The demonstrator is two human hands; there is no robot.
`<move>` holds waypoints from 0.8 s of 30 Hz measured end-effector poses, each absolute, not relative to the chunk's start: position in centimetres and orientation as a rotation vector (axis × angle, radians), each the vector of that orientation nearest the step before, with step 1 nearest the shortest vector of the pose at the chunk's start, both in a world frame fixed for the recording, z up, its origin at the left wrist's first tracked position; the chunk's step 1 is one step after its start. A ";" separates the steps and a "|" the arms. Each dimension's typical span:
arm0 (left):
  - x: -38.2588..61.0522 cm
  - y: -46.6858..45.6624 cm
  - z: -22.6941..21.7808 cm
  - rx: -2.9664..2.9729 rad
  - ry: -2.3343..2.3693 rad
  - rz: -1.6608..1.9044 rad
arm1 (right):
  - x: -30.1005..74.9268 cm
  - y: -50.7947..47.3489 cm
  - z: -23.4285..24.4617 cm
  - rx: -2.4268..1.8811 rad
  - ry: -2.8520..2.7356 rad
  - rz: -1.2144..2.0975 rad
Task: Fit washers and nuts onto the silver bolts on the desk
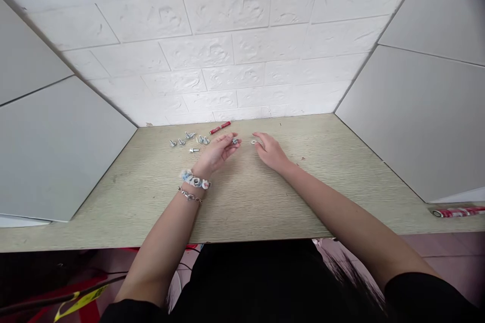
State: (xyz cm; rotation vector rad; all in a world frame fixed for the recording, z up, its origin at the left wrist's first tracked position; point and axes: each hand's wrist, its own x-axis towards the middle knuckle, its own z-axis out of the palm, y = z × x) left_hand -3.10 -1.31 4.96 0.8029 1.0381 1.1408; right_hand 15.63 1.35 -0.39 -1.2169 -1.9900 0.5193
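My left hand (220,154) is stretched over the wooden table (250,197), and its fingertips pinch a small metal bolt (235,141). My right hand (270,150) lies beside it with fingers curled, the fingertips touching a small metal washer (253,142) that rests on the table. Several more small bolts (189,139) are scattered just left of my left hand, near the back of the table. My left wrist wears a beaded bracelet (195,180) and a thin chain.
A red stick-shaped object (220,127) lies at the back by the white brick-pattern wall (227,55). Grey panels (417,111) close in both sides. Another red and white tube (456,212) lies at the table's right front edge.
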 end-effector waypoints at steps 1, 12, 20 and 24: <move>-2.5 -1.4 4.6 0.790 1.014 1.097 | 15.6 1.4 -0.5 -1.172 -1.977 0.497; -1.3 -1.4 1.8 1.576 1.321 0.831 | 15.4 1.0 -0.9 -0.945 -2.104 0.327; -3.3 -0.1 1.4 2.054 1.734 0.723 | 15.5 1.2 -0.9 -1.032 -2.082 0.393; -4.5 0.3 1.6 2.063 1.816 0.675 | 15.6 1.1 -0.7 -1.060 -2.101 0.434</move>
